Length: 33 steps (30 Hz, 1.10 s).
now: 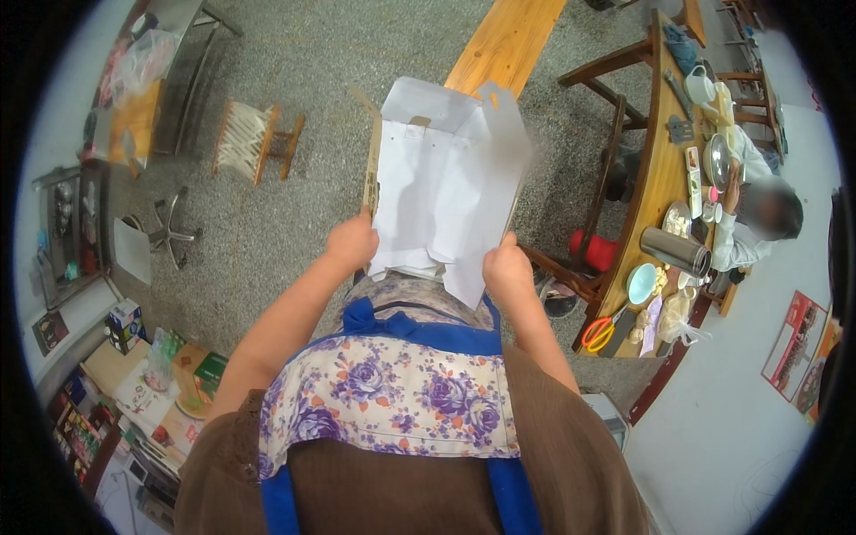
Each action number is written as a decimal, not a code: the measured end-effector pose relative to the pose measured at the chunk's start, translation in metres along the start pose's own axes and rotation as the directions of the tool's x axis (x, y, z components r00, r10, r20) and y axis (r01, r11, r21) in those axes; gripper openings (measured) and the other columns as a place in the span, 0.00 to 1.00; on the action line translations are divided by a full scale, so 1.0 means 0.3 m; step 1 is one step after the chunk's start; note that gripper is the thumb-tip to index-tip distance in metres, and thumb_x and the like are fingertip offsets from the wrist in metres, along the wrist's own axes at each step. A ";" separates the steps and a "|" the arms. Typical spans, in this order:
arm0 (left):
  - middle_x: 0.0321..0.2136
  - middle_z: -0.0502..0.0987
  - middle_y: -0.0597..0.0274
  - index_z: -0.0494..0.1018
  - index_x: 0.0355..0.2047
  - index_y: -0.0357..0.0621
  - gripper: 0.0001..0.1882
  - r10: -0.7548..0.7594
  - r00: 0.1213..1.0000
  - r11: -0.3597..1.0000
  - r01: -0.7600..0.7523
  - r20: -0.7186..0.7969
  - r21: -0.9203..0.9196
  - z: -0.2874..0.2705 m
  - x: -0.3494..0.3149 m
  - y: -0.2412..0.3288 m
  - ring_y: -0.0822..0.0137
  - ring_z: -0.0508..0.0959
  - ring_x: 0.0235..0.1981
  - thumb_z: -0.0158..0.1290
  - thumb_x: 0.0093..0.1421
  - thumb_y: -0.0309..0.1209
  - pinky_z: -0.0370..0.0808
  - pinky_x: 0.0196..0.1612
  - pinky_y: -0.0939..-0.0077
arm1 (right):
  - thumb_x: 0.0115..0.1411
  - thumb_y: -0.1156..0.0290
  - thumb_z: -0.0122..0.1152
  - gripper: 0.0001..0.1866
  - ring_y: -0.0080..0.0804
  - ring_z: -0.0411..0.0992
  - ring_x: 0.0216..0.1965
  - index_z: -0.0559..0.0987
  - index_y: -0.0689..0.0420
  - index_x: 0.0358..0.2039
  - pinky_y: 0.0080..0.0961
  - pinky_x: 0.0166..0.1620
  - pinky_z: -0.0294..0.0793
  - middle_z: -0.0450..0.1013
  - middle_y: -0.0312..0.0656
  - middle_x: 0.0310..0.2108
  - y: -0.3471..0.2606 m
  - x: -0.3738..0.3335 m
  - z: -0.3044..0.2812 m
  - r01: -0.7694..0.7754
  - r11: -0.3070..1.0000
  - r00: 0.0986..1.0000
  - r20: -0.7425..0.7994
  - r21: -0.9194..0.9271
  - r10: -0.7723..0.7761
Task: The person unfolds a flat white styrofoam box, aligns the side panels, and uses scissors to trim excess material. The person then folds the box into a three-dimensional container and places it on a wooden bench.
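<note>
An open cardboard box (419,192), white on the inside, is held in front of my apron. My left hand (354,241) grips its left side near the lower corner, fingers closed round the edge. On the opposite side my right hand (508,270) is closed on the right wall. Flaps stand up at the far end and along the right side. White folded flaps or papers lie inside near my body; which of these I cannot tell. The outer faces of the box are mostly hidden.
A wooden bench (506,45) lies beyond the box. At right, a wooden table (654,178) bears scissors (599,333), a blue bowl (641,283), a steel thermos (675,251) and food; a person (753,205) sits behind it. A woven stool (245,141) stands at left, near an office chair (168,234).
</note>
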<state>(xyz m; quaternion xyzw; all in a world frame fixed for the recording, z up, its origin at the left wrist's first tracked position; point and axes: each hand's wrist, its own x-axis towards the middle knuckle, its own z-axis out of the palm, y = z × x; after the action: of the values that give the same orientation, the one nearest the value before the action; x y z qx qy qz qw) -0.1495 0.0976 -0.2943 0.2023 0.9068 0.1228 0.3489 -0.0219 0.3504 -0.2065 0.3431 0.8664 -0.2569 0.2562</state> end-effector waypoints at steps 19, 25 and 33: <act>0.40 0.79 0.42 0.65 0.59 0.39 0.27 -0.053 0.999 0.995 0.052 -0.009 -0.080 -0.023 -0.011 -0.003 0.44 0.80 0.40 0.45 0.58 0.31 0.76 0.44 0.52 | 0.58 0.71 0.47 0.16 0.65 0.74 0.38 0.68 0.73 0.41 0.51 0.45 0.73 0.74 0.69 0.33 0.115 0.039 -0.010 0.046 0.994 0.994 -0.102 0.103 -0.036; 0.39 0.80 0.42 0.65 0.59 0.38 0.28 -0.043 0.999 0.997 0.041 -0.023 -0.070 -0.020 -0.011 -0.009 0.44 0.80 0.39 0.46 0.58 0.31 0.76 0.44 0.52 | 0.58 0.71 0.46 0.15 0.66 0.74 0.38 0.67 0.72 0.41 0.52 0.45 0.72 0.74 0.70 0.33 0.122 0.049 0.007 0.053 0.995 0.993 -0.111 0.090 -0.043; 0.39 0.79 0.42 0.65 0.59 0.38 0.27 -0.032 0.999 0.997 0.030 -0.028 -0.076 -0.012 -0.004 -0.016 0.44 0.80 0.39 0.46 0.58 0.31 0.76 0.44 0.52 | 0.58 0.72 0.46 0.15 0.66 0.74 0.37 0.68 0.71 0.42 0.52 0.45 0.72 0.74 0.69 0.32 0.113 0.033 0.009 0.090 0.987 0.989 -0.129 0.132 -0.073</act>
<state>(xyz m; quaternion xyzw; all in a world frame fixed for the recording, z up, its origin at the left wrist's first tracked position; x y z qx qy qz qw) -0.1526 0.0924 -0.2926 0.1729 0.9096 0.1545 0.3447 -0.0028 0.3748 -0.2240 0.3394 0.8741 -0.3048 0.1671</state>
